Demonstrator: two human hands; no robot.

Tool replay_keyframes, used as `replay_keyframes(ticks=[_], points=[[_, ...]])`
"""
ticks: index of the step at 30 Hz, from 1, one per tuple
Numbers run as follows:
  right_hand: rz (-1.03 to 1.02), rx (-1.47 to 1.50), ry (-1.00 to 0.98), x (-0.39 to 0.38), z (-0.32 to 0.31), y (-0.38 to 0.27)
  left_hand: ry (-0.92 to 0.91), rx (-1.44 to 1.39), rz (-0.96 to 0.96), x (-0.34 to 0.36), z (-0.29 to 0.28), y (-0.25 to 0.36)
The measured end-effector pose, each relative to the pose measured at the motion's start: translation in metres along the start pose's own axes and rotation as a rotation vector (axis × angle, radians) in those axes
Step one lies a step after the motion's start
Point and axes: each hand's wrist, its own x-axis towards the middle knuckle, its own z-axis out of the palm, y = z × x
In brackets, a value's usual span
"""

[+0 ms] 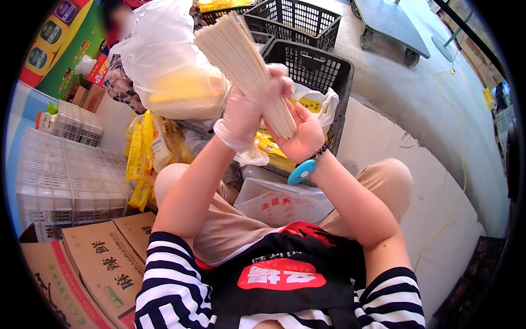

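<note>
My left hand point(245, 109), in a clear plastic glove, is wrapped round a bundle of long thin pale sticks point(233, 52). Some of its fingers are smeared by motion. The bundle leans, its upper end spread out at the far left and its lower end evenly gathered. Bare, with stretched fingers, my right hand point(307, 134) touches that lower end with its palm. A turquoise disc point(302, 171) and dark beads circle the right wrist. Behind the left hand, a white plastic bag point(164, 49) bulges with more pale and yellow contents.
Yellow packets point(141, 145) lie left of my knees. A black crate point(342, 71) holding bags stands ahead, with another black crate point(296, 22) beyond. White plastic baskets point(71, 175) and cardboard boxes point(98, 263) fill the left. A wheeled cart point(392, 24) stands far right; a yellow cord point(464, 164) crosses the floor.
</note>
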Motion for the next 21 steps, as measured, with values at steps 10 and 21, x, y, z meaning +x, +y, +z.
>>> replay_keyframes(ticks=[10,21], points=[[0.116,-0.641,0.078,-0.003,0.021,-0.017,-0.076,-0.134,-0.240,0.009,-0.020,0.001],[-0.071,-1.461,0.182,-0.009,0.030,0.011,0.005,0.253,-0.119,0.005,-0.009,0.002]])
